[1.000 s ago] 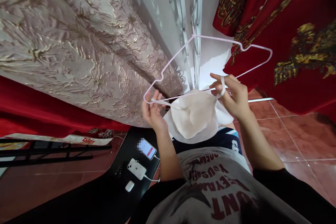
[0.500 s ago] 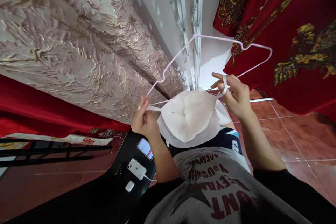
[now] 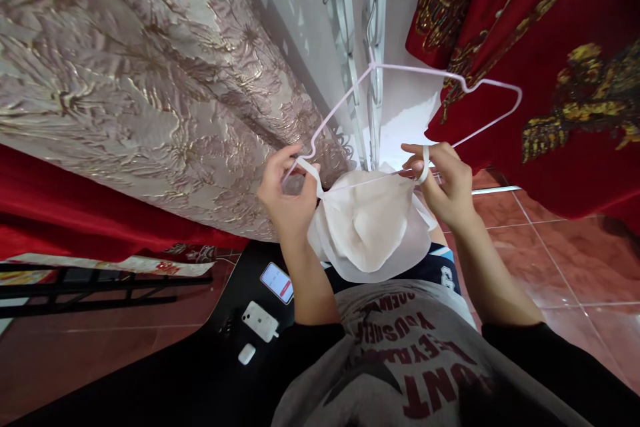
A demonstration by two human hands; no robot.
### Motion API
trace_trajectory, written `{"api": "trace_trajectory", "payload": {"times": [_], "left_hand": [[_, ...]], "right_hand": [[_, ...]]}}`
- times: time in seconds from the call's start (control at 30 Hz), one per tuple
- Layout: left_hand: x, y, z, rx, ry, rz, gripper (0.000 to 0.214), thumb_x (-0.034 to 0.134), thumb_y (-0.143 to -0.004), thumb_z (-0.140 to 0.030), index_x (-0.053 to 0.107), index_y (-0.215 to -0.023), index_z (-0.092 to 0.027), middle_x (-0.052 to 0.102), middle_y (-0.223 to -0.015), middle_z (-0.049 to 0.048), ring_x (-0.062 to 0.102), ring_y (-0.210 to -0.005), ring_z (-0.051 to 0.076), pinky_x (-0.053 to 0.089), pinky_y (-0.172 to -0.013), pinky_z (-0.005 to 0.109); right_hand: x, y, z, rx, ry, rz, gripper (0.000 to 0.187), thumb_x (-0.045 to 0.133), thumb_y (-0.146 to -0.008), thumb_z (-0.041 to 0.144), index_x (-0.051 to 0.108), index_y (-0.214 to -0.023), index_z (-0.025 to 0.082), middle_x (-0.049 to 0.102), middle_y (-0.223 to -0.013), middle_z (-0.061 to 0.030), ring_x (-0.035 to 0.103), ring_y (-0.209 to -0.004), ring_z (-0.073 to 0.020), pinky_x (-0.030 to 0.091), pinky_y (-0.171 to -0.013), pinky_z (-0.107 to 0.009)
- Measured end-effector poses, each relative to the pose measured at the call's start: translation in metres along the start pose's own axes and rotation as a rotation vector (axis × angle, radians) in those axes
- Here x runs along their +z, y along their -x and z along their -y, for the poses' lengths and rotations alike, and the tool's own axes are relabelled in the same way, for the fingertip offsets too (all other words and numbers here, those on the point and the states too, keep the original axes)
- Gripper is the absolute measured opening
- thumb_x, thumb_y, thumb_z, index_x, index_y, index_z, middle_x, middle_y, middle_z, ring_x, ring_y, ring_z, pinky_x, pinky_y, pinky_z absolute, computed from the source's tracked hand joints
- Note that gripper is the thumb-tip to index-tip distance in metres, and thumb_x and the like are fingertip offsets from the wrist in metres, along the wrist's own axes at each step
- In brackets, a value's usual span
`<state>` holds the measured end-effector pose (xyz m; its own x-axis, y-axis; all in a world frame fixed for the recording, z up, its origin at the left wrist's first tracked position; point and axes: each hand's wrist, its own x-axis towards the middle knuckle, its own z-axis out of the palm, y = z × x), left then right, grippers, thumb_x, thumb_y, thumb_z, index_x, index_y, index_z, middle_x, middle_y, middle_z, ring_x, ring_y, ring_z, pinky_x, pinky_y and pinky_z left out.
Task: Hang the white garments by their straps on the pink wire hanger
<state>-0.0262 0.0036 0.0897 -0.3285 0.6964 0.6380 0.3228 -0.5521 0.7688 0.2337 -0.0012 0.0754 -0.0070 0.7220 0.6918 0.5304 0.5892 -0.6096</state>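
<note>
A pink clothes hanger hangs by its metal hook in front of me. Below it droops a pale, thin white garment with narrow straps, the hanger's lower bar passing across it. My left hand pinches the garment's left strap beside the hanger's left end, where the strap crosses the pink wire. Around a finger of my right hand loops the right strap. That hand is near the lower bar on the right; its index finger points left. The garment's lower part lies over my lap.
Embossed pink-gold fabric hangs at left, red embroidered cloth at right. White metal rails stand behind the hanger. On a black surface lie a lit phone, a white phone and a small white case.
My left hand has moved up and right, bringing the left strap onto the hanger's left end. The garment has shifted slightly right. My right hand has barely moved.
</note>
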Motion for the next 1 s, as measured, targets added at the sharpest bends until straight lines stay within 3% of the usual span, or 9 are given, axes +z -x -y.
{"api": "trace_trajectory", "payload": {"times": [0.17,0.27,0.37,0.57,0.77,1.0], "left_hand": [[0.007,0.002,0.003,-0.062,0.083,-0.034,0.039,0.083,-0.081,-0.010,0.074,-0.118,-0.021,0.071,-0.092,-0.0001,0.070,-0.091,0.017,0.056,-0.094,0.032],[0.015,0.012,0.020,-0.120,0.235,-0.231,0.045,0.086,-0.080,-0.021,0.068,-0.121,-0.024,0.073,-0.105,0.0019,0.071,-0.100,0.018,0.057,-0.092,0.032],[0.028,0.027,0.033,-0.282,0.419,-0.385,0.046,0.088,-0.079,-0.032,0.063,-0.118,-0.027,0.073,-0.111,0.0025,0.073,-0.103,0.017,0.056,-0.091,0.029],[0.040,0.046,0.029,-0.400,0.560,-0.314,0.045,0.084,-0.084,-0.040,0.055,-0.117,-0.030,0.075,-0.112,0.0021,0.077,-0.096,0.017,0.058,-0.097,0.035],[0.036,0.045,0.026,-0.371,0.525,-0.312,0.052,0.089,-0.080,-0.038,0.055,-0.119,-0.031,0.074,-0.107,0.0016,0.074,-0.114,0.019,0.059,-0.094,0.032],[0.064,0.056,0.023,-0.469,0.529,-0.335,0.049,0.088,-0.082,-0.042,0.059,-0.118,-0.027,0.079,-0.105,0.0029,0.077,-0.095,0.017,0.059,-0.096,0.035]], "right_hand": [[0.003,0.001,-0.002,0.009,0.018,-0.012,0.037,0.053,-0.106,0.054,0.079,-0.118,0.031,0.078,-0.088,-0.0022,0.065,-0.086,-0.0228,0.050,-0.088,-0.044],[0.005,0.001,-0.003,0.014,0.012,-0.016,0.037,0.053,-0.106,0.054,0.079,-0.116,0.030,0.078,-0.091,-0.0028,0.066,-0.087,-0.0228,0.051,-0.085,-0.043],[0.006,0.001,-0.002,0.027,0.009,0.018,0.038,0.052,-0.106,0.055,0.078,-0.119,0.031,0.079,-0.093,-0.0033,0.068,-0.090,-0.0235,0.052,-0.086,-0.043],[0.006,0.003,0.001,-0.002,0.010,0.027,0.030,0.055,-0.106,0.045,0.078,-0.120,0.031,0.079,-0.092,-0.0030,0.068,-0.090,-0.0229,0.052,-0.086,-0.043],[0.009,0.002,-0.001,-0.043,0.023,0.013,0.020,0.066,-0.099,0.039,0.079,-0.112,0.031,0.080,-0.101,-0.0029,0.067,-0.088,-0.0226,0.055,-0.076,-0.039],[0.017,0.003,0.000,-0.065,0.055,0.029,0.020,0.066,-0.099,0.034,0.078,-0.114,0.031,0.079,-0.092,-0.0013,0.067,-0.085,-0.0226,0.053,-0.084,-0.044]]}}
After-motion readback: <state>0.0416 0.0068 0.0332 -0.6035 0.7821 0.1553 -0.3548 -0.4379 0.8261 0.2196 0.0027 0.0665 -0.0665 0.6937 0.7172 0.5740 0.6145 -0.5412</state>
